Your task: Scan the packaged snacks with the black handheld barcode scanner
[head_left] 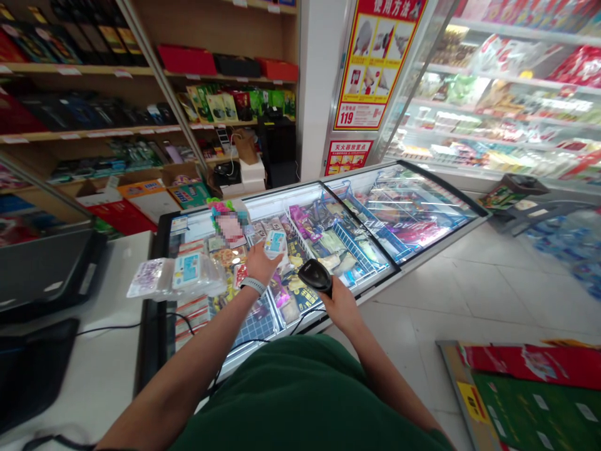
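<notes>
The left hand (261, 268) pinches a small clear plastic pack with a blue-and-white label (275, 243) above the glass-topped chest freezer (397, 271). At the pack's four o'clock, the right hand's (342, 305) fingers wrap a black plastic scanner (315, 276). The pack looks light, slippery, crushable; grip its sides.

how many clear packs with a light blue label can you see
2: one clear pack in the left hand, and a second pack at the end of the freezer nearest the counter. More may be hidden.
</notes>
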Tool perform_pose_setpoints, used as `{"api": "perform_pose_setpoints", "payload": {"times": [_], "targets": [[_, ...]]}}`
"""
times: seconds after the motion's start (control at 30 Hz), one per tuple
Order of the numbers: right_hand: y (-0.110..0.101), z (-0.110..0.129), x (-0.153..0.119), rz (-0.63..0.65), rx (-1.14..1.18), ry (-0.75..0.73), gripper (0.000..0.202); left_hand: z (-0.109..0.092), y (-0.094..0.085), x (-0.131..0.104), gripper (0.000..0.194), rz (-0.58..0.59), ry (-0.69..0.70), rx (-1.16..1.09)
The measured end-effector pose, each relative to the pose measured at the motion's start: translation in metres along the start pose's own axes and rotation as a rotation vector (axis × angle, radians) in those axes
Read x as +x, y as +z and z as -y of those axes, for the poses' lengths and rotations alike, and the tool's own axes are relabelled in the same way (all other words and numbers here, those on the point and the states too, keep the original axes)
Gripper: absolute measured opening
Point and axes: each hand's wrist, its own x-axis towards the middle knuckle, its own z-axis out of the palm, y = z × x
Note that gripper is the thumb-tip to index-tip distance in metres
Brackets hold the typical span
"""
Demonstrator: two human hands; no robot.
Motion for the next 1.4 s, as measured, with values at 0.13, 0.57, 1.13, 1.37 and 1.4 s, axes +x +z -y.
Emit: {"api": "perform_pose_setpoints", "payload": {"times": [0.13, 0.57, 1.13, 1.37, 1.4], "targets": [[0.000, 0.002, 0.001, 0.002, -0.013, 0.008, 0.017, 0.014, -0.009, -0.005, 0.062, -0.045, 0.070, 0.016], [-0.003, 0.017, 0.000, -0.004, 0.091, -0.140, 0.019, 0.042, -0.057, -0.051, 0.062, -0.233, 0.300, 0.121], [-0.004, 0.034, -0.005, 0.061, 0.085, -0.205, 0.017, 0.041, -0.074, -0.064, 0.056, -0.240, 0.302, 0.126], [-0.005, 0.034, -0.004, 0.077, 0.095, -0.215, 0.015, 0.040, -0.075, -0.066, 0.057, -0.253, 0.330, 0.160], [-0.005, 0.034, -0.004, 0.077, 0.093, -0.216, 0.015, 0.040, -0.076, -0.066, 0.057, -0.252, 0.329, 0.162]]}}
